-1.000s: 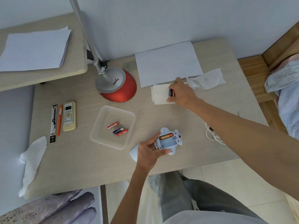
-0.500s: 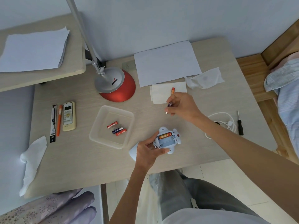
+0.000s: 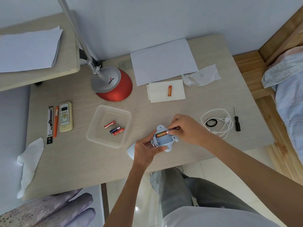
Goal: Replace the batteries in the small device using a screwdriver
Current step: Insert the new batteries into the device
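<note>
Small device (image 3: pixel 164 140): pale blue and white casing, held just above the near edge of the bench (image 3: pixel 73 161), back side up, battery compartment uncovered.
- Orange battery (image 3: pixel 162 134): seated in the far slot of the compartment, lying lengthwise. The near slots show bare.
- Left hand (image 3: pixel 146 150): grasps the device from its left side, fingers wrapped round the casing, thumb on the lower rim.
- Right hand (image 3: pixel 186 128): pinches a dark battery (image 3: pixel 173 128) between thumb and fingertips. The battery lies nearly level at the device's far right corner, one end touching or just beside the end of the seated orange battery; which, cannot be told.
- Screwdriver (image 3: pixel 237 122): black handle, thin shaft, lying untouched on the bench, well to the right of both hands.
- Clear plastic tray (image 3: pixel 96 118): left of the device, holding three batteries, two red (image 3: pixel 109 124) (image 3: pixel 118 131) and one dark blue (image 3: pixel 115 129) between them.
- Folded tissue (image 3: pixel 157 92): far side of the bench, carrying one loose orange battery (image 3: pixel 169 90).
- White cable (image 3: pixel 227 126): coiled between the right hand and the screwdriver, with a black ring (image 3: pixel 211 123) lying inside the coil.
- Lamp (image 3: pixel 114 86): red and silver base, far left of centre.
- Remote control (image 3: pixel 65 117), orange pen (image 3: pixel 56 121) and black packet (image 3: pixel 50 124): side by side at the left.
- Sheet of paper (image 3: pixel 164 61) and crumpled tissue (image 3: pixel 202 76): against the far edge.
</note>
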Demonstrator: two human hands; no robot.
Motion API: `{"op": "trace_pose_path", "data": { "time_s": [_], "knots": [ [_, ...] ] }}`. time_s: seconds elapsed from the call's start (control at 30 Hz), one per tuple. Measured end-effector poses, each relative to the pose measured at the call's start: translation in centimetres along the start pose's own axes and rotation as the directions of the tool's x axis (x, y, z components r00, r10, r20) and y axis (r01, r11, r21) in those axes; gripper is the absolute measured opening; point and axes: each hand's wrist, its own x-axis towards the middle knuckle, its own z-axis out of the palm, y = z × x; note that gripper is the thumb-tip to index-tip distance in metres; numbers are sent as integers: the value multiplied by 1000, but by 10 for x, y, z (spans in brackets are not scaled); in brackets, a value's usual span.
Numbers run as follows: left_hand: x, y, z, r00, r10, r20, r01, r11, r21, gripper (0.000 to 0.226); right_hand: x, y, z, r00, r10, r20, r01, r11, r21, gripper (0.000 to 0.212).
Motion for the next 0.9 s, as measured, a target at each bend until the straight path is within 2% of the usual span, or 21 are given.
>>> {"op": "trace_pose_path", "data": {
  "time_s": [0.1,0.2,0.27,0.4,0.53,0.63,0.77,0.9],
  "knots": [
    [0,1,0,1000,-1,1,1,1000,12,87,-3,-2,1,999,-11,38,19,976,-218,24],
    [1,0,0,1000,-7,-4,7,1000,21,83,-6,-8,-1,995,-93,23,95,932,-349,23],
    [2,-1,-1,1000,-4,1,4,999,32,82,-7,-14,-2,991,-130,-17,117,937,-328,19],
    [3,-2,-1,1000,8,-8,-8,1000,25,82,-2,-28,5,980,-196,-43,177,945,-275,42],
    [3,-4,-1,999,45,-4,-44,996,73,55,5,-34,15,968,-253,3,245,935,-255,25],
    [3,-5,-1,998,65,-12,-64,993,97,51,8,-33,20,972,-233,-1,229,955,-187,21],
    [4,-6,-2,999,54,3,-54,996,67,64,9,-29,25,984,-175,-1,174,976,-133,16],
    [6,-9,-3,999,15,48,-15,1000,2,84,10,-24,29,975,-223,-1,219,958,-186,12]
  ]
}}
